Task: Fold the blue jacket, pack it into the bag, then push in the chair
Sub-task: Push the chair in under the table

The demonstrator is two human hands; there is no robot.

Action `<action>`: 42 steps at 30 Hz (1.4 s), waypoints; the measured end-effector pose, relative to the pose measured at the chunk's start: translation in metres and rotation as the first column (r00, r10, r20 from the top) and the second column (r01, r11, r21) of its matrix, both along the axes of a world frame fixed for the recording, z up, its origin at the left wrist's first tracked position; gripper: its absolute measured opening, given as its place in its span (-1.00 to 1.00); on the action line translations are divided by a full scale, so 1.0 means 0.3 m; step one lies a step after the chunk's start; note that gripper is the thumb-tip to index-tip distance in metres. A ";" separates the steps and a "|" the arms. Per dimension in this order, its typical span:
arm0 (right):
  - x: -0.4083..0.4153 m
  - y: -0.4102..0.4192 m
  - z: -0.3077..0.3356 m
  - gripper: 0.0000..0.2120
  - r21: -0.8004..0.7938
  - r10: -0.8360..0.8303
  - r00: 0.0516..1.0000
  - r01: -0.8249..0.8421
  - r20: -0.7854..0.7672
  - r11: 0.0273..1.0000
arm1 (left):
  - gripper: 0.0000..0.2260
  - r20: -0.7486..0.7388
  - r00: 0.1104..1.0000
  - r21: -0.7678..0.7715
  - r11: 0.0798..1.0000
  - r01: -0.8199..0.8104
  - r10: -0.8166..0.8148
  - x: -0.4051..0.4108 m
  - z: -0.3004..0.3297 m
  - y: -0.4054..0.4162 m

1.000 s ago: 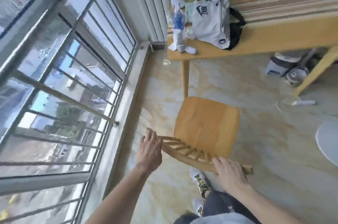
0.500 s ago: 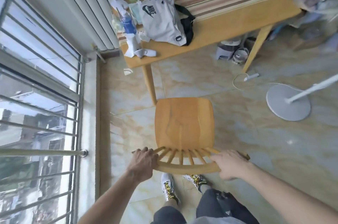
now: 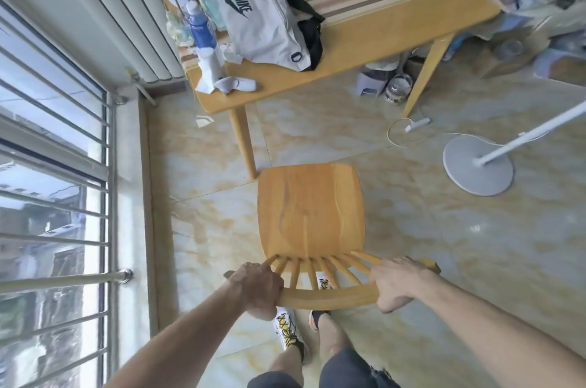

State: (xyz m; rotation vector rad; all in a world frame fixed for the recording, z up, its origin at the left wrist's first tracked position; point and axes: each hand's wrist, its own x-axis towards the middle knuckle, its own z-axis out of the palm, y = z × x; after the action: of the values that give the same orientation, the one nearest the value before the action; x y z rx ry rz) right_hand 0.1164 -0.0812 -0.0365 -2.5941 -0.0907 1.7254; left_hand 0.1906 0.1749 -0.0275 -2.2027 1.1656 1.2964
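A wooden chair (image 3: pixel 310 213) with a spindle back stands on the tiled floor, its seat pointing toward the wooden table (image 3: pixel 364 48). My left hand (image 3: pixel 258 289) grips the left end of the curved top rail. My right hand (image 3: pixel 396 283) grips the rail's right end. A white bag (image 3: pixel 263 26) with a black logo and black strap lies bulging on the table's near left part. The blue jacket is not visible.
A table leg (image 3: pixel 244 143) stands just ahead-left of the seat. A white fan base (image 3: pixel 477 165) and pole sit right of the chair, with a cable and plug nearby. Barred window at left. Bottles, cups and tissues crowd the table's left end. A stool and jar sit under it.
The view has swung from the window toward the table. The chair has turned square to the table, and both hands have closed more firmly around the top rail.
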 end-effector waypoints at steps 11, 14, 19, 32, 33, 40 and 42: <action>0.247 -0.183 0.134 -0.69 0.002 0.212 0.974 -0.212 0.083 0.977 | -0.55 0.047 0.998 -0.073 0.997 -0.039 0.043 0.212 0.068 -0.109; 0.380 -0.295 0.188 -0.55 0.019 0.184 0.980 -0.186 0.082 0.982 | -0.65 0.020 0.997 -0.084 0.994 -0.075 0.077 0.328 0.136 -0.215; 0.566 -0.443 0.248 -0.62 0.032 0.188 0.977 -0.192 0.097 0.981 | -0.69 0.006 0.996 -0.123 0.988 -0.088 0.090 0.524 0.189 -0.346; 1.136 -0.759 0.252 -0.64 -0.078 0.237 0.964 -0.228 0.122 0.970 | -0.72 0.084 0.991 -0.187 0.978 -0.090 0.108 1.045 0.136 -0.655; 1.184 -0.788 0.236 -0.63 -0.080 0.247 0.961 -0.238 0.127 0.968 | -0.72 0.097 0.989 -0.192 0.977 -0.089 0.109 1.087 0.116 -0.681; 1.471 -0.977 0.129 -0.62 -0.129 0.317 0.934 -0.298 0.166 0.946 | -0.62 0.174 0.975 -0.198 0.975 -0.101 0.136 1.281 0.002 -0.876; 1.548 -1.023 0.095 -0.61 -0.117 0.331 0.930 -0.315 0.160 0.942 | -0.58 0.188 0.967 -0.189 0.972 -0.137 0.173 1.323 -0.024 -0.926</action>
State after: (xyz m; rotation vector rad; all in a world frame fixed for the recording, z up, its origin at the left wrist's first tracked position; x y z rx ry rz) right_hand 0.5807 -0.3882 -0.0079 -2.9333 -0.4827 1.6082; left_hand 0.5875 -0.1030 -0.0346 -2.5309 1.0823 1.0265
